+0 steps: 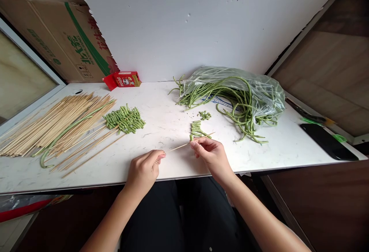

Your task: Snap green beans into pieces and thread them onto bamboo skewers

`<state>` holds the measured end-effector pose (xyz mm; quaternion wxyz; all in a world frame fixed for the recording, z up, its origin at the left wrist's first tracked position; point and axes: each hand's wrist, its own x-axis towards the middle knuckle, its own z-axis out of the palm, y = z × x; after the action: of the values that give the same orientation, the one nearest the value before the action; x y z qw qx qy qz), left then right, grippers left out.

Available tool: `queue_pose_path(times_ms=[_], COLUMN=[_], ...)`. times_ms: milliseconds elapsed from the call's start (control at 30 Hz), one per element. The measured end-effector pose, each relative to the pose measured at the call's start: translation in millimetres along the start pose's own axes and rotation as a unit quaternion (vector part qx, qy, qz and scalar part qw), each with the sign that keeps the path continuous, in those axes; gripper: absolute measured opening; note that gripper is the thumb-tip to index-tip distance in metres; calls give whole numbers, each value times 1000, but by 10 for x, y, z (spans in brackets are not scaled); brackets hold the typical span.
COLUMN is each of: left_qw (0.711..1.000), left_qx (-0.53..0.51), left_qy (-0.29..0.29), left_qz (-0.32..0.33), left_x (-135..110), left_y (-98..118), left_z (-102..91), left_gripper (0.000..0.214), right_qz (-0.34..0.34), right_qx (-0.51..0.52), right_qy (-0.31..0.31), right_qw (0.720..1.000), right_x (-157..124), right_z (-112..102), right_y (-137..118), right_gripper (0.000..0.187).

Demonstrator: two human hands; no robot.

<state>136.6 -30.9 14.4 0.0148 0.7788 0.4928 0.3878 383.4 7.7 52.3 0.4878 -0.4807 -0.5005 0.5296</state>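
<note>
My left hand [145, 167] is closed around the lower end of a thin bamboo skewer [177, 148], just above the table's front edge. The skewer slants up to the right, and its pointed tip shows past my right hand [211, 155]. Thumb and fingers of that hand pinch a short green bean piece [191, 138] against the skewer; whether the skewer pierces it I cannot tell. Right behind these fingers lies a short row of cut bean pieces [196, 126], with a small heap of bean ends [204, 115] farther back.
Left on the white table [161, 109] lie many bare skewers [57, 121], a long bean [69, 127] across them, and skewers loaded with bean pieces [125, 119]. A plastic bag of long beans [230, 94] is back right. A red box [127, 79] and black phone [328, 141] lie farther out.
</note>
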Motion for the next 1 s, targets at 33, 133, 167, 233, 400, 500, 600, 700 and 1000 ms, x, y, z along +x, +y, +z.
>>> queue_pose_path(times_ms=[33, 133, 167, 233, 400, 500, 600, 700, 1000], left_qw=[1000, 998, 997, 997, 999, 1000, 1000, 999, 999], left_qx=[-2, 11, 17, 21, 17, 4, 2, 2, 0], left_qy=[12, 51, 60, 67, 36, 12, 24, 35, 32], left_qz=[7, 31, 36, 40, 21, 8, 5, 4, -9], left_x=[-5, -3, 2, 11, 10, 0, -4, -1, -8], left_y=[2, 19, 26, 33, 16, 8, 11, 20, 13], left_z=[2, -2, -6, -12, -12, -3, 4, 2, 6], left_gripper=[34, 28, 26, 25, 32, 40, 34, 25, 22], right_qz=[5, 22, 25, 25, -8, -36, -24, 1, 0], right_qx=[4, 24, 30, 33, 20, 9, 7, 12, -1], right_qy=[2, 6, 6, 5, 3, -3, -6, -6, -9], right_qw=[1000, 999, 999, 999, 1000, 999, 1000, 1000, 1000], right_x=[-5, -27, -33, -40, -22, -10, -8, -10, -19], right_z=[7, 33, 40, 49, 42, 36, 37, 46, 37], right_y=[-1, -3, -2, 7, 79, 120, 134, 127, 116], right_gripper=[41, 41, 40, 40, 35, 31, 33, 37, 43])
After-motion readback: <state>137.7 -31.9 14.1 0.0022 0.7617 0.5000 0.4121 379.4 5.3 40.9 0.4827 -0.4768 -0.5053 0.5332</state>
